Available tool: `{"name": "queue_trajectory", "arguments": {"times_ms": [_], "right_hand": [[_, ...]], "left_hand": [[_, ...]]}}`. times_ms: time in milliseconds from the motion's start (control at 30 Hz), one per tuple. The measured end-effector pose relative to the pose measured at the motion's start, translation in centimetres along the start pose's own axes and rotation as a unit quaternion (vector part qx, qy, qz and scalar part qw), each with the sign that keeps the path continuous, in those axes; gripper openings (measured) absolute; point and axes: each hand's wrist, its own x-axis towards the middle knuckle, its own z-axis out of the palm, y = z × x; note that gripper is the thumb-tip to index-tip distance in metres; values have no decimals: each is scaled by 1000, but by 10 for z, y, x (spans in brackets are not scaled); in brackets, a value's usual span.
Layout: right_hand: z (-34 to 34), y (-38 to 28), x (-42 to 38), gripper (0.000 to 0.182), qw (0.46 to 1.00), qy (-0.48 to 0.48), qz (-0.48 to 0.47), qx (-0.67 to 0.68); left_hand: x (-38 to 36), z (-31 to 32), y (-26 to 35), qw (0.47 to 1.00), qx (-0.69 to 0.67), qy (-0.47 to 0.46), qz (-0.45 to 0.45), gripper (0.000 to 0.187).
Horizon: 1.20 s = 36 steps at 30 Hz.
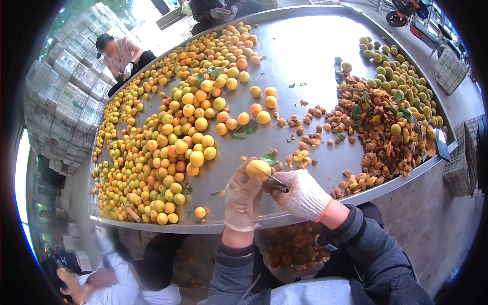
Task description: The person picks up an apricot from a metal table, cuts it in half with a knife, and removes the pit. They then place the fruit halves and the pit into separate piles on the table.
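My left hand (242, 198), in a light work glove, is closed around a yellow-orange apricot (258, 169) over the near edge of the metal table (284, 71). In my right hand (305, 194), gloved in white with an orange cuff, is a small knife (277, 182). Its blade lies against the right side of the apricot. Just beyond my hands are a green leaf (269, 159) and several brown pits (303, 145). Below the table edge, between my arms, sits a container of orange apricot pieces (292, 246).
Whole apricots (168, 152) cover the table's left side. To the right lies a heap of pits and scraps (378, 132), with greenish fruit (406, 76) behind it. Other people (119, 58) sit around the table. Stacked crates (66, 101) stand at left; another crate (460, 157) is at right.
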Motion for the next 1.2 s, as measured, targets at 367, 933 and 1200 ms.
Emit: {"name": "queue_trajectory", "arguments": {"times_ms": [367, 933, 1200], "right_hand": [[2, 5, 7, 16, 998, -4, -58, -16], [-1, 0, 19, 17, 986, -145, -47, 63], [-26, 3, 0, 18, 995, -77, -47, 38]], "left_hand": [[-16, 21, 4, 977, 185, 67, 83, 57], [-14, 16, 13, 966, 234, 104, 45, 50], [-1, -14, 21, 983, 8, 159, 88, 48]]}}
